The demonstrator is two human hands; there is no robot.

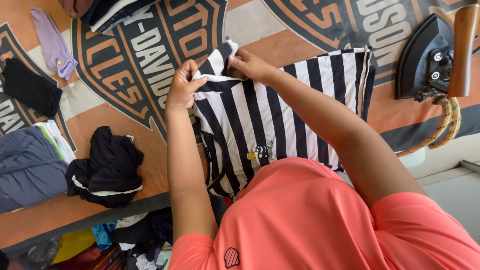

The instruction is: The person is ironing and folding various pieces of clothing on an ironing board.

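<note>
1. The scene is bright and evenly lit, in soft daylight with no harsh glare.
2. Shadows are faint: a soft one lies under the left hand point(181, 92) and along the forearm on the striped shirt point(260, 120).
3. The wooden handle of the iron point(440, 60), far right, catches a mild sheen.
4. The near left corner, under the table edge, is dim, and the clothes there lose detail.
5. Focus is sharp across the middle; the pink shirt point(310, 220) nearest the camera looks slightly soft.
6. Lines bend a little toward the edges.
</note>
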